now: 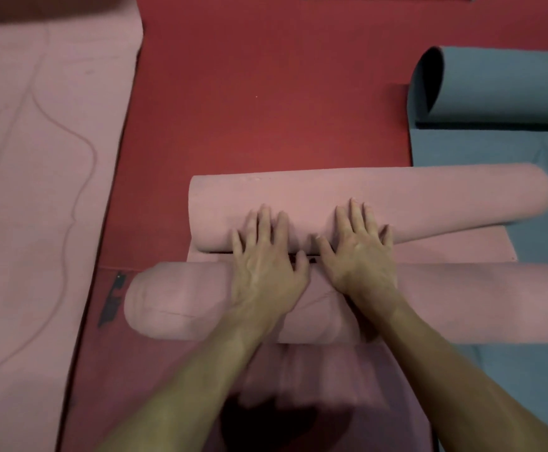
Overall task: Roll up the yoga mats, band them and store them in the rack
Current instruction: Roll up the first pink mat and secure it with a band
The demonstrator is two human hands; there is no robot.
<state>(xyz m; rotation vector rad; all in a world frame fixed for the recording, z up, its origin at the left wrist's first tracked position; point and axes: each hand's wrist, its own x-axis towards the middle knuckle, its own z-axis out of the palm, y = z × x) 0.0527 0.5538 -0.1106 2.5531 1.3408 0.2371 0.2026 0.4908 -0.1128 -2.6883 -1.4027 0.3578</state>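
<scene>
Fingers [264,223] of left hand [266,272] straight, slightly spread, pressed flat on top of rolled pink mat [396,197]. Fingers of right hand [360,259] likewise straight and spread, pressing just beside; thumbs close together at the near side of the roll. Nothing pinched or gripped.

Roll lying crosswise near the middle of the red floor [266,93], right end over the grey-blue mat [494,86]. Short flat tail [461,247] of the same pink mat showing under its near side.

Under the wrists, a long pink rounded form [184,301], also crosswise; second roll or clothed leg not distinguishable.

Grey-blue mat at right edge of floor, far end curled into a loose roll, remainder flat. Second pink mat [38,158] flat along left edge.
</scene>
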